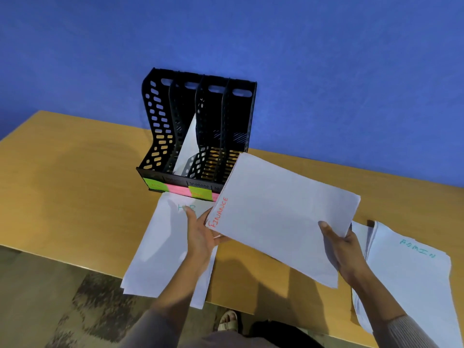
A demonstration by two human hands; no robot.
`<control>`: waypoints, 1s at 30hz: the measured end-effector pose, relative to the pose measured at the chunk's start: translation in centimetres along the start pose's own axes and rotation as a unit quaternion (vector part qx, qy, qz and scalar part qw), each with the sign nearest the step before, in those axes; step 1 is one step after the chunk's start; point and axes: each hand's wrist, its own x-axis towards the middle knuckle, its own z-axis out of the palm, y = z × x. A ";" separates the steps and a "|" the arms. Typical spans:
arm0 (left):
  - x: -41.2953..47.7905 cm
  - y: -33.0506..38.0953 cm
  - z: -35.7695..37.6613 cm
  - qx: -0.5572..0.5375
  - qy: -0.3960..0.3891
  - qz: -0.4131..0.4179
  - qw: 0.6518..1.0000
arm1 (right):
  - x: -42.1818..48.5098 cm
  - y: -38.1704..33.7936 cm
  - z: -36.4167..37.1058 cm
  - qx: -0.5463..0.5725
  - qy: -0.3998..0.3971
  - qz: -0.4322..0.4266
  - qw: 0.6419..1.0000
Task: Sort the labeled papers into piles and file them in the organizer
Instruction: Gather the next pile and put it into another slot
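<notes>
Seen from the head camera, a person holds a stack of white papers marked FINANCE (281, 217) in red above a wooden table (62, 184), just in front of a black four-slot organizer (155, 116). The FINANCE stack is tilted, and its far corner overlaps the organizer's right front edge.

The right hand (344, 249) pinches the stack's near right corner, thumb pressed on top and fingers curled underneath. The left hand (200, 237) lies open against the stack's left edge beside the red lettering. Its fingers reach under the paper and the thumb points away, clear of the sheet.

A single white sheet (188, 144) leans in the organizer's second slot from the left; the other three slots show no paper. Green and pink sticky labels (199, 193) run along the organizer's front lip, their writing too faint to read.

A pile marked HR (163, 247) in green lies flat below the left hand and hangs over the table's near edge. At the right, a pile marked ADMIN (411, 272) also overhangs the edge. A blue wall (326, 71) rises behind the table, and a sandalled foot (228, 320) shows on the floor below.
</notes>
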 end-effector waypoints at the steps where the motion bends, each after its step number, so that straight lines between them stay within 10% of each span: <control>1: -0.7 -0.7 0.6 -0.035 0.018 0.013 0.999 | -0.2 0.1 0.4 -0.001 0.000 -0.001 1.000; 7: -2.0 -2.8 4.8 -0.007 0.156 0.069 0.985 | -2.4 2.2 4.1 -0.004 -0.085 -0.014 0.996; 19: -1.1 0.7 1.3 0.172 0.130 0.237 0.947 | -3.5 2.0 7.2 -0.041 -0.147 0.054 0.987; 30: 0.9 13.1 -2.5 0.372 0.259 0.471 0.757 | -2.3 3.6 6.3 -0.103 -0.152 0.145 0.972</control>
